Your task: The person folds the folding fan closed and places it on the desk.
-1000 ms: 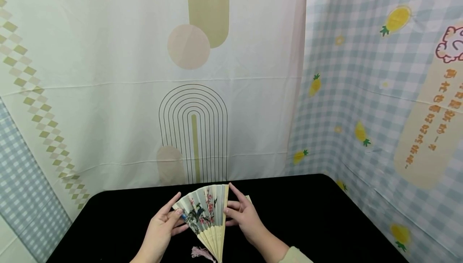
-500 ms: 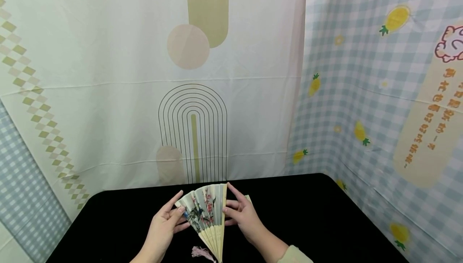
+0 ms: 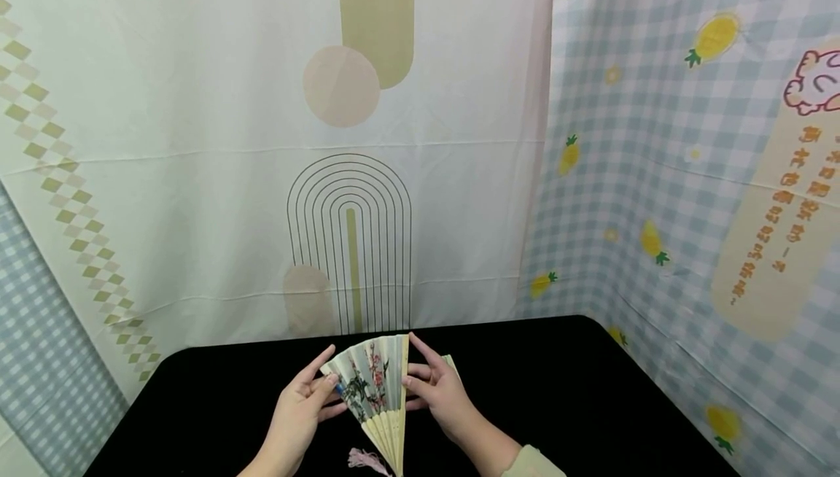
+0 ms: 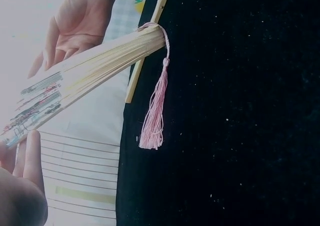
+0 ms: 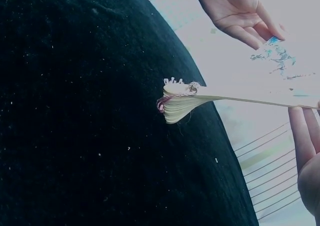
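Note:
Between both hands I hold a partly spread folding fan (image 3: 377, 382), with birds and pink blossom painted on its pale leaf. Its pale ribs (image 3: 387, 437) run down to a pivot at the bottom edge of the head view. My left hand (image 3: 298, 404) pinches the left edge of the leaf, thumb in front. On the other side my right hand (image 3: 449, 400) grips the outer guard, index finger stretched up to its top corner. A pink tassel (image 4: 156, 110) hangs from the pivot by a cord. Fingers behind the leaf are partly hidden.
A black-covered table (image 3: 558, 397) lies below the hands. Beyond my right hand shows the end of a pale strip (image 3: 450, 362); the left wrist view has a slim wooden stick (image 4: 134, 80) behind the fan. Printed curtains (image 3: 472, 207) stand behind and to the right.
The fan has narrowed slightly: my left hand has moved a little to the right with its edge, and my right hand has shifted slightly left. The tassel still hangs at the pivot.

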{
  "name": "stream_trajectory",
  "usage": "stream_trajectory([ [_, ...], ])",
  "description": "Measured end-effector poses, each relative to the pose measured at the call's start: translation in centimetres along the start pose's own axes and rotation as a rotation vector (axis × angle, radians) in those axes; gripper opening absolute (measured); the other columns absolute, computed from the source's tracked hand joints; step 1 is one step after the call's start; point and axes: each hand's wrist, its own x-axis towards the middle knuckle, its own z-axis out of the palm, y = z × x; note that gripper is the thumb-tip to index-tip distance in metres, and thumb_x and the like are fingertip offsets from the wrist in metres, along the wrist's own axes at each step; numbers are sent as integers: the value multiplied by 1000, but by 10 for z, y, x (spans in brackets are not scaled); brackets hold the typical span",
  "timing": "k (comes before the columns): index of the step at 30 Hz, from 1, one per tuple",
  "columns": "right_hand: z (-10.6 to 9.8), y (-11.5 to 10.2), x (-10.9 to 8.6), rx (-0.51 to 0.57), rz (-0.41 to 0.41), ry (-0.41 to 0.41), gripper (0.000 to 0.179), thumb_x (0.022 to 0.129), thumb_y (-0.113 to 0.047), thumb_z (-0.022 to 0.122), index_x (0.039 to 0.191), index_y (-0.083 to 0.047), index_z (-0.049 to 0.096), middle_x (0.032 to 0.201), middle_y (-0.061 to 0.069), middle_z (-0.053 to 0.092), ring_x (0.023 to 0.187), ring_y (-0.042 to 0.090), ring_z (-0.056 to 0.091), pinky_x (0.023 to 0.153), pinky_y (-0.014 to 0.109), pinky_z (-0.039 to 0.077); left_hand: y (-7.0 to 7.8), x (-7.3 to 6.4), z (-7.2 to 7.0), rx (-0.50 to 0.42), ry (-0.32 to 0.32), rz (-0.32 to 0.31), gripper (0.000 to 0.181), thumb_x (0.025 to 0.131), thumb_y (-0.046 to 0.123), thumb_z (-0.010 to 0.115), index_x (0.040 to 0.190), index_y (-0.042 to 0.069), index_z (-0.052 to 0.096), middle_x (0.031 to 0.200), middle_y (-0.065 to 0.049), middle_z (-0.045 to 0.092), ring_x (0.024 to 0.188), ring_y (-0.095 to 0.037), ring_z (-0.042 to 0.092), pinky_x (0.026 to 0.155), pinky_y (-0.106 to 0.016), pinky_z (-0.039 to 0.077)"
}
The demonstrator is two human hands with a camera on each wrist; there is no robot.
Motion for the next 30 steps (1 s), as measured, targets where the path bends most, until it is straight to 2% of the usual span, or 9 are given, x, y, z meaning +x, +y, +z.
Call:
stream_trajectory([
  [14, 4, -2, 0, 7, -17, -19, 72, 87, -7, 63, 148, -22, 25, 116, 18, 61, 81, 16, 66, 62, 34, 58, 1, -1, 3, -15, -8, 41, 50, 87, 30, 64, 135, 29, 48, 108, -16, 65, 87, -22, 67, 72, -33, 57],
  [24, 7, -2, 0, 25, 2, -38, 72, 88, -6, 62, 147, -25, 26, 115, 15, 62, 79, 11, 62, 62, 34, 58, 3, 0, 6, 17, -11, 26, 48, 87, 32, 63, 133, 31, 49, 105, -14, 66, 88, -22, 66, 71, -33, 57],
  [30, 7, 0, 0, 37, -9, -51, 73, 88, -5, 61, 148, -24, 24, 117, 16, 61, 83, 13, 64, 62, 35, 58, 3, 0, 7, 11, -15, 30, 48, 86, 33, 64, 132, 30, 50, 106, -15, 66, 88, -23, 67, 71, -33, 57],
])
